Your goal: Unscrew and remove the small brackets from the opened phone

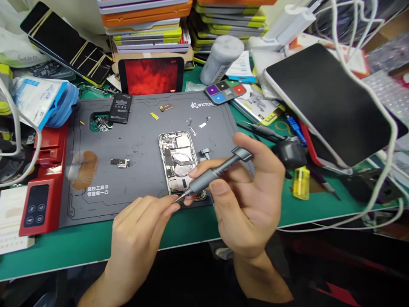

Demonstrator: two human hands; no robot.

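Observation:
My right hand (246, 200) grips a grey precision screwdriver (207, 177), its index finger on the end cap and its thumb along the barrel. The screwdriver slants down to the left, its thin tip at my left fingertips. My left hand (143, 226) is closed, thumb and index finger pinched at that tip; whatever lies between them is too small to make out. Just beyond both hands an opened smartphone (182, 160) lies on the grey repair mat (140, 145), its inner parts exposed. My right fingers hide its lower end in part.
On the mat lie a black phone battery (120, 108), a small metal-and-black module (120, 163) and several tiny brackets (192, 128). A red device (38, 200) stands left. Behind are a lit tablet (151, 76) and a grey bottle (221, 59); at right, a black-screened tablet (329, 102) and white cables (380, 187).

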